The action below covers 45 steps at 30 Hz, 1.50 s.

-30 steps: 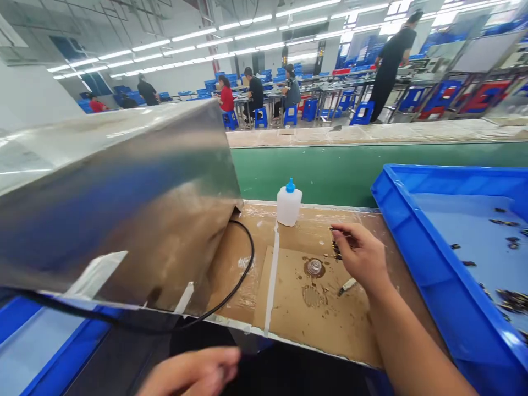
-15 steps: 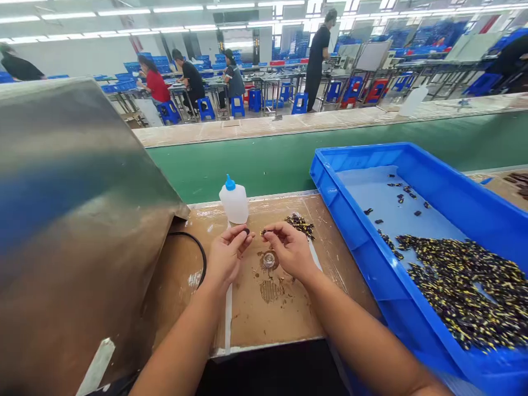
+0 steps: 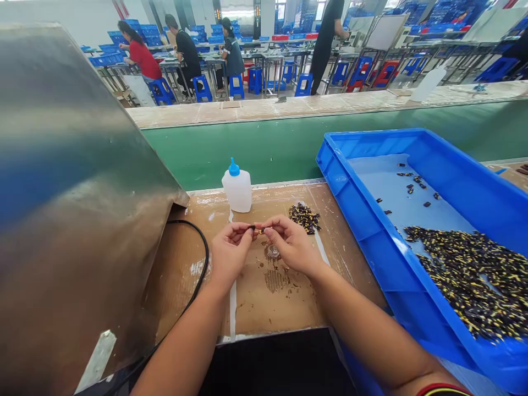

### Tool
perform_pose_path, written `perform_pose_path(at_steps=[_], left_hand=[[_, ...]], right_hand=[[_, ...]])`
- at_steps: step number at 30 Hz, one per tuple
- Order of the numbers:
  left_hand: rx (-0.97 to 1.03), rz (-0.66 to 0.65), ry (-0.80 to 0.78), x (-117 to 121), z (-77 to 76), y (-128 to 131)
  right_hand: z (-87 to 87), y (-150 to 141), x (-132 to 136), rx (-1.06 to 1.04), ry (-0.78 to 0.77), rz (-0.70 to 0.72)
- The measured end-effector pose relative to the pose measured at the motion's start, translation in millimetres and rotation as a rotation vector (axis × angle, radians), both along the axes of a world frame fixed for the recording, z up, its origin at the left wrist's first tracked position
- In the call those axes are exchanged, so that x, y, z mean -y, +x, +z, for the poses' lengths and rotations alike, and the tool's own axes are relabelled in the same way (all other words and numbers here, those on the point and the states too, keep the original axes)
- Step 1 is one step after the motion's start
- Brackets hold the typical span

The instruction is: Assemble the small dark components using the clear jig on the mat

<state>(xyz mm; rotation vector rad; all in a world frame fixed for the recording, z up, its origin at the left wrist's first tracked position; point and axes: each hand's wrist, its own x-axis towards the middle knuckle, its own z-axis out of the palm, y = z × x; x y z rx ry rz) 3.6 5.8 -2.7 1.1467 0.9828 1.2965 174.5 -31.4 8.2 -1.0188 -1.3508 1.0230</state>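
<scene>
My left hand (image 3: 231, 250) pinches a small black part (image 3: 252, 227) between thumb and fingers above the cardboard. Close against it, my right hand (image 3: 295, 247) grips a tiny black-and-yellow piece (image 3: 262, 231). The fingertips of both hands nearly meet, and fingers partly cover both pieces. Below the right hand sits a small clear round dish (image 3: 273, 251) on the stained cardboard (image 3: 264, 311). A pile of black-and-yellow parts (image 3: 304, 218) lies just beyond the right hand. Behind the hands stands a white squeeze bottle (image 3: 238, 190) with a blue cap.
On the right is a large blue tray (image 3: 355, 220) with many black-and-yellow parts (image 3: 474, 280). A big metal housing (image 3: 82, 192) fills the left, with a black cable (image 3: 205, 250) beside it. A green conveyor belt (image 3: 264, 146) runs behind; people sit and stand farther back.
My left hand has come up from the lower edge to the middle. My right hand has moved from the pile to meet it, bringing both small pieces together. The view has swung right.
</scene>
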Motion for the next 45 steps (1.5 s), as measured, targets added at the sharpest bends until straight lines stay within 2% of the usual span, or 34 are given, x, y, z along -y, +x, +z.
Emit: perform_pose_path(at_steps=[4,8,13,17,19,22,26,29,35,45], left_hand=[[-0.152,0.052,0.096,3,-5.1,1],[-0.220,0.006,0.129,3,-11.1,-1],[-0.130,-0.107,0.029,-1,-7.9,-3],[-0.068,-0.117,0.007,-2,-0.2,-3],[-0.080,-0.102,0.020,-2,2.3,-4],[-0.103,-0.050,0.044,-3,2.3,-6],[-0.109,-0.002,0.078,-6,-1.3,-7],[-0.107,0.024,0.081,-8,-1.9,-7],[-0.101,0.046,0.068,-10,-0.2,-7],[-0.113,0.061,0.100,-9,2.0,-9]], right_hand=[[0.3,0,2,0.001,0.007,0.052],[-2.0,2,2,0.017,-0.022,0.051],[-2.2,4,-1,-0.072,-0.065,0.074],[2.3,11,-3,-0.125,-0.090,0.097],[7.0,21,-4,-0.041,-0.051,0.018],[15.9,41,-2,0.263,0.039,-0.074],[23.3,60,1,0.638,0.204,0.060],[21.9,63,4,0.797,0.260,0.125],[17.5,62,8,0.890,0.311,0.172],[16.8,53,9,0.932,0.353,0.117]])
